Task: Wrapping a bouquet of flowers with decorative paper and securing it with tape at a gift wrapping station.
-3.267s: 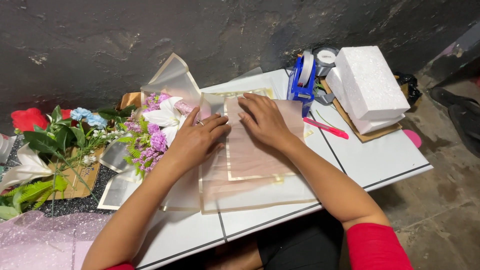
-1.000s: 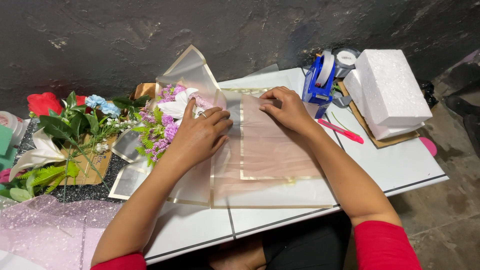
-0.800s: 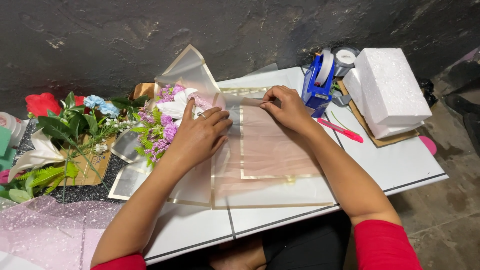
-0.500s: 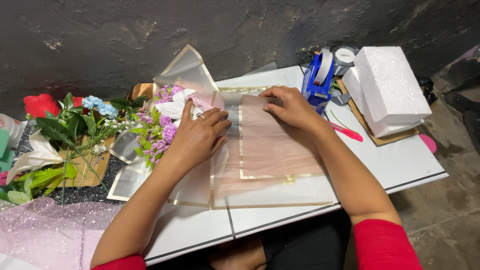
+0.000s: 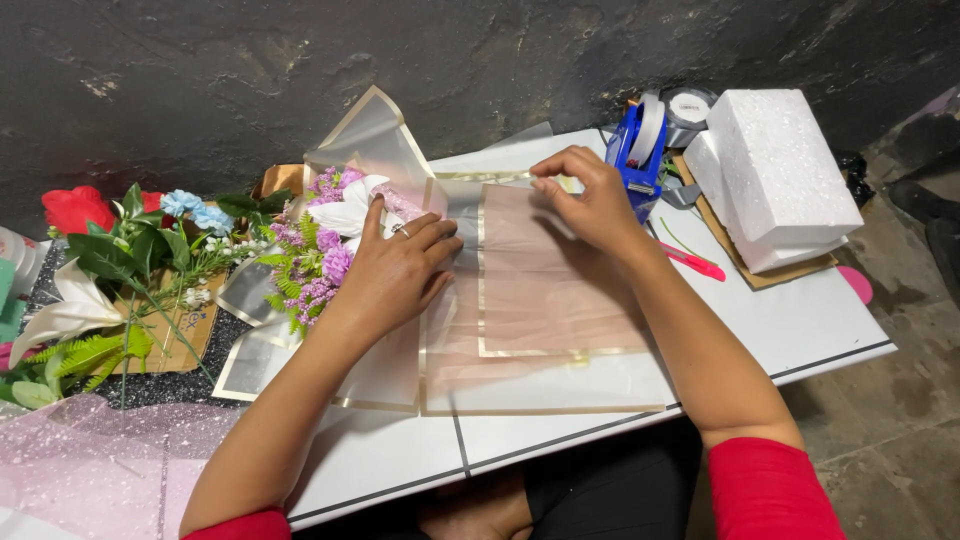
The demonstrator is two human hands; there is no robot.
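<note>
Translucent pink wrapping sheets with gold edges (image 5: 545, 300) lie stacked on the white table (image 5: 800, 320). My left hand (image 5: 395, 270) presses flat on the sheets' left side, a ring on one finger, beside a small bouquet of purple and white flowers (image 5: 325, 245). My right hand (image 5: 590, 195) pinches the top edge of the upper sheet near the table's far side, fingers curled on it.
A blue tape dispenser (image 5: 640, 150) and white foam blocks (image 5: 775, 175) stand at the far right, a pink pen (image 5: 695, 262) beside them. Loose artificial flowers and leaves (image 5: 110, 270) lie at the left. Pink glitter mesh (image 5: 90, 470) covers the near left. A dark wall rises behind.
My right hand has gone from lying flat on the sheet to pinching its top edge. My left hand has stayed pressed on the left side.
</note>
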